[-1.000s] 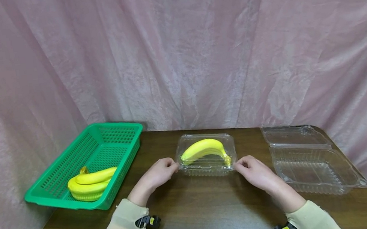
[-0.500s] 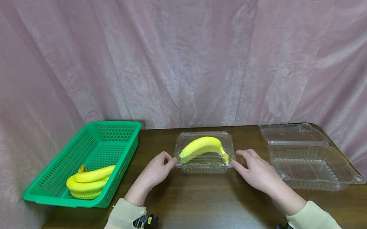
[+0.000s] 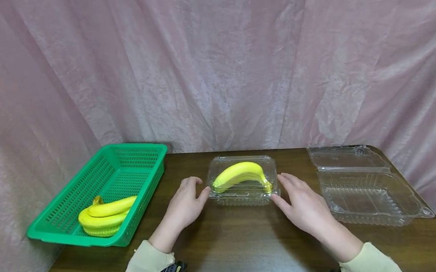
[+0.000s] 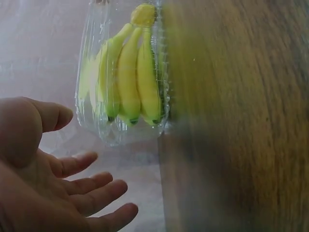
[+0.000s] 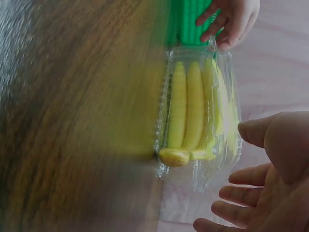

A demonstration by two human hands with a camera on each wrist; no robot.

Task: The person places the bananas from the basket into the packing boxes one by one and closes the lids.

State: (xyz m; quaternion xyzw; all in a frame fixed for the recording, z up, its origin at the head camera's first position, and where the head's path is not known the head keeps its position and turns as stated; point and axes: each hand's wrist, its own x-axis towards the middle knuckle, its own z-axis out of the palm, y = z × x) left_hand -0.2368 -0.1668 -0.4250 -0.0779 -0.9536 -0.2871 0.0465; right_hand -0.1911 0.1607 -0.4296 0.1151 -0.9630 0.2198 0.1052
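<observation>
A clear plastic clamshell box [image 3: 243, 201] stands at the middle of the table with its lid down. Through the plastic shows a bunch of yellow bananas [image 3: 242, 170]. My left hand [image 3: 184, 204] is at the box's left side, fingers loosely spread, holding nothing. In the left wrist view a gap shows between that hand [image 4: 53, 179] and the box. On the other side my right hand [image 3: 306, 204] has its thumb near the front right corner, fingers extended. The right wrist view shows its fingers [image 5: 246, 195] apart, gripping nothing; whether its thumb touches the lid I cannot tell.
At the left is a green plastic basket [image 3: 157, 172] with another bunch of bananas [image 3: 104, 218] in its near end. A second clear clamshell box [image 3: 370, 199] lies with its lid raised at the right. A pink curtain [image 3: 210, 65] hangs behind the table.
Both hands had fingertips pinched at the box's front corners a second ago. Their fingers have since loosened and spread, and the left hand has drawn slightly left. The box stays put.
</observation>
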